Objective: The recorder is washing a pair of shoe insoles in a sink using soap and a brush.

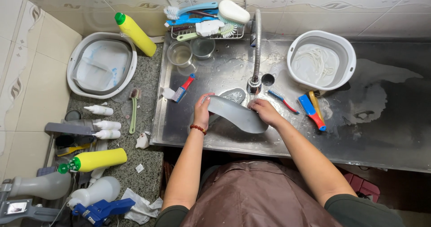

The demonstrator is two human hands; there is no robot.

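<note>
A grey shoe insole (235,113) is held flat over the wet steel sink counter (224,70), just below the flexible tap's spout (254,86). My left hand (202,111), with a red bead bracelet at the wrist, grips the insole's left end. My right hand (265,111) holds its right end with fingers curled over the edge. A second grey insole (233,93) lies on the steel behind it, partly hidden.
Brushes lie on the steel: a red-and-blue one (183,88) at left, a thin one (282,100), and blue and yellow ones (313,109) at right. A white basin (321,59) stands back right, another basin (102,64) far left. Yellow bottles (135,33), jars and a brush rack (206,20) stand around.
</note>
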